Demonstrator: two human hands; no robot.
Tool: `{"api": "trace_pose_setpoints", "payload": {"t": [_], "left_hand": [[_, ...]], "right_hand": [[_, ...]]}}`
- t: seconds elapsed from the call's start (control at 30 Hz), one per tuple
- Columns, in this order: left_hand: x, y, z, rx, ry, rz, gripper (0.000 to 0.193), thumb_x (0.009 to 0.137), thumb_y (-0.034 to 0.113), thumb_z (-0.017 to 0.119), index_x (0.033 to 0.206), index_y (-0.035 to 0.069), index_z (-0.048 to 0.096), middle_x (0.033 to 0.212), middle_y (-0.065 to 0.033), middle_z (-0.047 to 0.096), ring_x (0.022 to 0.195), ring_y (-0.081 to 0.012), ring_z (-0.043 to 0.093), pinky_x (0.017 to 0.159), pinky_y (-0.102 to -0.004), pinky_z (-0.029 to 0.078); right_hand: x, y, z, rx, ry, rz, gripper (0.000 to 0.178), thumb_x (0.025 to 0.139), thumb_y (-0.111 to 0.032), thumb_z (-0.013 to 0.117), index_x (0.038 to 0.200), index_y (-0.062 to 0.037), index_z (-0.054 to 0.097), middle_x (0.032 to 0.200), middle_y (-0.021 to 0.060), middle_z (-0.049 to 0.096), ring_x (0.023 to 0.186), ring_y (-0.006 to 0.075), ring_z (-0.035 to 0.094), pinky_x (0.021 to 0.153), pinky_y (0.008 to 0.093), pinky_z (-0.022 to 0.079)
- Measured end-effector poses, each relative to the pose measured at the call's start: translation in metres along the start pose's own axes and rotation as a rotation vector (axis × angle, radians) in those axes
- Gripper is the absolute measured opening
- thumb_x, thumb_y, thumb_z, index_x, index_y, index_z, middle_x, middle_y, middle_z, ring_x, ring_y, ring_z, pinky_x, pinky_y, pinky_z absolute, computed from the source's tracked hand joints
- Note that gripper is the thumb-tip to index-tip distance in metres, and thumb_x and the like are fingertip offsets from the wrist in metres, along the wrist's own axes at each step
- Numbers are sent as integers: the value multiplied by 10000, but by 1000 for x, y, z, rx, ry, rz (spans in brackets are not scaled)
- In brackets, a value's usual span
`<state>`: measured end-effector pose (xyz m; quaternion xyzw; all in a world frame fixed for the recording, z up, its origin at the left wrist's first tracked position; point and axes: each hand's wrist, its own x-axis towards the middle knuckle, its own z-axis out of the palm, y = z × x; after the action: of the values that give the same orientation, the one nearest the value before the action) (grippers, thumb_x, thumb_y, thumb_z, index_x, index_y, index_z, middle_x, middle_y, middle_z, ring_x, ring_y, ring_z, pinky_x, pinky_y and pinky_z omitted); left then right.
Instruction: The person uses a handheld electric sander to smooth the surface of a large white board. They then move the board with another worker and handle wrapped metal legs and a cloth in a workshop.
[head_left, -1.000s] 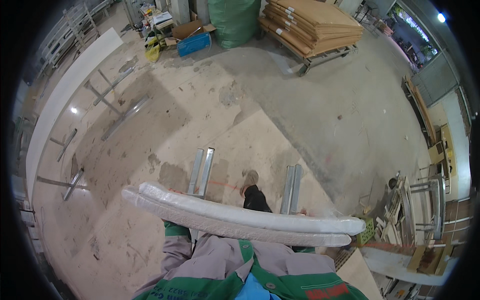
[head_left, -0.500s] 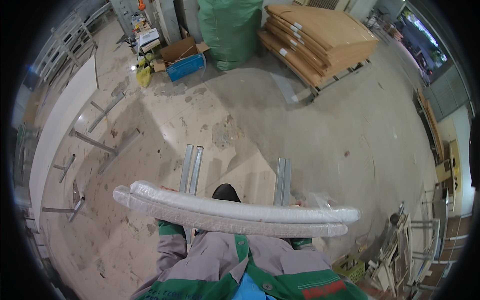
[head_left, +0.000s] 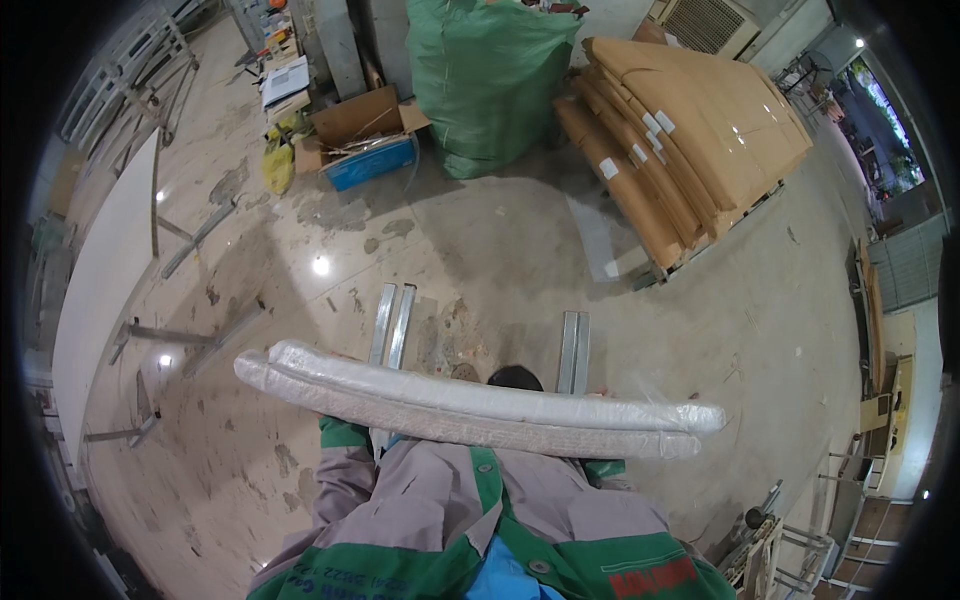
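Two long, white pieces wrapped in clear plastic lie side by side across the front of my body at waist height. Both arms reach down to them. The green cuff of my left sleeve meets them left of centre, the green cuff of my right sleeve right of centre. Both hands carry the wrapped pieces from below, and their fingers are almost wholly hidden. Beyond the far edge stick out a left pair of metal bars and a right pair of metal bars; whether they are joined to the pieces is hidden.
Ahead stand a large green sack, an open blue carton and a stack of brown cardboard-wrapped panels on a low cart. A white panel with metal legs is at left. Metal frames crowd the lower right.
The sack, carton and cardboard stack now appear larger and nearer. A dark shoe shows right of centre instead of left. The wrapped pieces keep about the same place before my body.
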<state>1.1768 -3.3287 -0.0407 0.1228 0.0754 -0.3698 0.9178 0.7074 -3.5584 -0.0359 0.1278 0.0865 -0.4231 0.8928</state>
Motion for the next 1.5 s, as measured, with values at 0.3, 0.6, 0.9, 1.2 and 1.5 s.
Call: {"api": "trace_pose_setpoints", "payload": {"t": [0.3,0.6,0.9,1.2,1.5], "left_hand": [[248,-57,24,-159,8,51,672,992,648,341,1310,116,599,1223,-122,664,1188,-331,595,1119,-520,409],[412,-142,24,-387,225,18,678,994,640,337,1332,107,586,1268,-126,657,1215,-347,589,1131,-525,403],[459,-235,35,836,176,-41,589,918,534,583,1297,84,627,1283,-119,679,1190,-317,628,1019,-479,500],[379,-261,56,1819,810,-366,540,873,544,647,1060,49,752,997,-211,744,996,-378,699,915,-467,525],[146,-275,16,1271,1360,78,490,894,527,638,966,57,757,1041,-192,742,1013,-357,691,912,-445,520]], "right_hand": [[301,-50,60,-115,84,60,426,996,-415,581,1249,-72,592,1117,127,627,959,289,631,845,440,516],[539,-105,103,-301,336,81,411,985,-389,589,1243,-69,593,1100,132,634,912,299,646,783,443,527],[652,-147,104,-735,640,154,396,975,-362,596,1236,-65,594,1083,138,640,865,309,662,721,446,538],[743,-109,98,-1637,737,602,382,964,-336,604,1229,-62,594,1066,144,646,818,320,677,659,449,549],[719,24,68,-2440,123,1241,369,954,-310,612,1223,-58,595,1049,150,653,771,330,692,597,452,560]]}}
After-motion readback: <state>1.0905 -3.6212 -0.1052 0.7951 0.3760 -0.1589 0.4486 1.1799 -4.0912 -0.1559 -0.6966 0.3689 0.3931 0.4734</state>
